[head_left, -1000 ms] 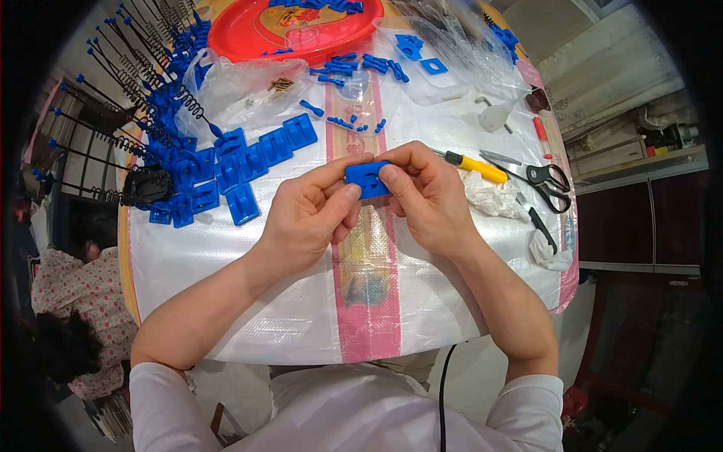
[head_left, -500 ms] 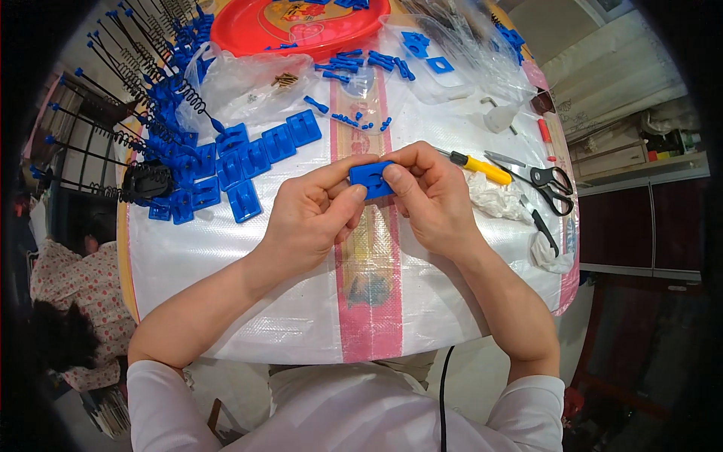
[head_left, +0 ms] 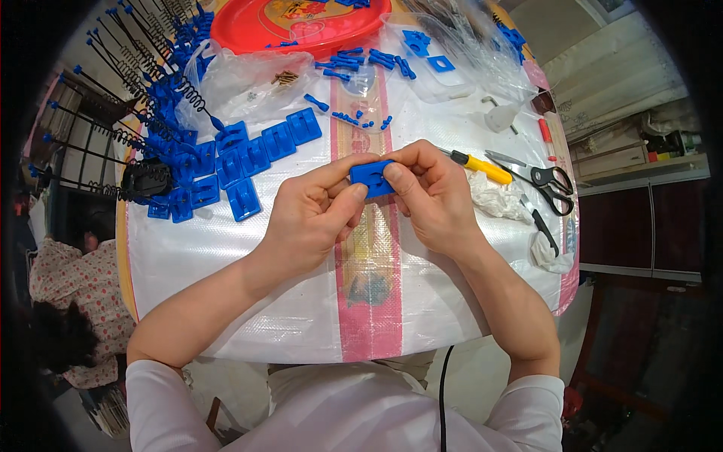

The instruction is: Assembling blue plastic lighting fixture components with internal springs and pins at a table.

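Head view: both hands are raised close together over the white-covered desk (head_left: 294, 324), clamped on a single blue plastic block (head_left: 367, 181) at the centre of the view. Left hand (head_left: 310, 215) pinches the block's 9 o'clock end between thumb and fingers; right hand (head_left: 431, 197) holds the 3 o'clock end, thumb laid across the upper face. Measured from the block, similar blue pieces (head_left: 279, 141) lie between 9 and 10 o'clock, brass-coloured screws (head_left: 285, 78) at 11, blue rods (head_left: 337, 66) toward 12, and a yellow-handled screwdriver (head_left: 488, 169) and black-handled scissors (head_left: 541, 176) at 3.
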A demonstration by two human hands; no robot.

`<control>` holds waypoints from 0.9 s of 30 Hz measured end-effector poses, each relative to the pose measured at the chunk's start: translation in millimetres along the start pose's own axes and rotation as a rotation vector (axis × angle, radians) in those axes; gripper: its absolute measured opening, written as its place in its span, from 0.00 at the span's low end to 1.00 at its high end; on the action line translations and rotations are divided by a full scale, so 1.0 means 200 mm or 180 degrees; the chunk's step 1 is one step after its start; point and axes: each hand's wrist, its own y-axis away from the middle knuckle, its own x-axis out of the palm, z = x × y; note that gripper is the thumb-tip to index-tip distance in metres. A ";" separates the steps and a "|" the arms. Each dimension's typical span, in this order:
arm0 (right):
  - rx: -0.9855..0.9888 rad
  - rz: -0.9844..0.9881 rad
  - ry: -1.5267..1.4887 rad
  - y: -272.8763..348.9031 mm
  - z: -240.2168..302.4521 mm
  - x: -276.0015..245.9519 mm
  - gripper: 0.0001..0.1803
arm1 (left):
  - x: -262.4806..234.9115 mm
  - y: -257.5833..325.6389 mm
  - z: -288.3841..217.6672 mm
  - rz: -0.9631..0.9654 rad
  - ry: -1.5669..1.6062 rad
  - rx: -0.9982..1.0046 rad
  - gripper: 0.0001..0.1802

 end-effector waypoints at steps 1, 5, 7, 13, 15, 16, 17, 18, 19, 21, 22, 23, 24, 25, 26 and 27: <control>0.0007 0.0005 -0.0005 0.00 0.00 0.00 0.05 | 0.00 0.00 0.00 -0.0006 0.0008 0.0008 0.21; 0.0004 -0.0004 -0.0026 0.00 0.00 0.00 0.05 | 0.00 0.00 0.01 -0.0028 -0.0033 0.0062 0.21; -0.0038 0.0015 -0.0024 0.00 -0.01 0.00 0.05 | 0.00 0.00 0.01 -0.0034 0.0006 0.0034 0.21; 0.0027 0.0038 -0.0021 0.00 -0.01 -0.01 0.05 | 0.00 0.00 0.03 -0.0073 -0.0182 0.0144 0.20; 0.0031 0.0013 -0.0049 0.00 -0.01 -0.01 0.05 | 0.00 -0.01 0.01 -0.0065 -0.0125 0.0054 0.20; 0.0033 0.0000 -0.0064 0.00 -0.01 -0.01 0.05 | 0.01 0.00 -0.01 -0.0057 -0.0066 -0.0029 0.20; 0.0022 -0.0033 -0.0124 0.00 -0.01 -0.01 0.06 | 0.01 0.00 -0.02 -0.0046 -0.0005 -0.0111 0.20; 0.0010 -0.0066 -0.0184 0.00 -0.01 0.00 0.06 | 0.01 0.00 -0.02 -0.0049 0.0036 -0.0126 0.20; -0.0001 -0.0100 -0.0245 0.00 -0.01 0.00 0.06 | 0.01 -0.01 -0.03 -0.0051 0.0078 -0.0142 0.20; 0.0153 -0.0107 -0.0135 -0.01 0.02 -0.01 0.07 | 0.01 -0.01 -0.02 -0.0079 0.0127 -0.0112 0.20; 0.0230 -0.0111 -0.0080 -0.01 0.03 -0.01 0.07 | 0.00 0.00 -0.02 -0.0089 0.0142 -0.0063 0.21; 0.0202 -0.0118 -0.0138 -0.01 0.02 -0.02 0.07 | 0.00 -0.01 -0.01 -0.0087 0.0158 -0.0011 0.21; 0.0174 -0.0126 -0.0196 -0.01 0.01 -0.02 0.07 | 0.00 -0.01 0.00 -0.0115 0.0201 0.0022 0.21; 0.0145 -0.0133 -0.0254 -0.01 0.00 -0.03 0.07 | 0.01 -0.01 0.01 -0.0143 0.0245 0.0056 0.22; 0.0088 -0.0150 -0.0183 0.00 0.00 -0.02 0.07 | 0.01 -0.01 0.01 -0.0177 0.0285 0.0095 0.22; 0.0030 -0.0167 -0.0112 0.00 0.00 0.00 0.07 | 0.01 -0.02 0.02 -0.0166 0.0288 0.0110 0.22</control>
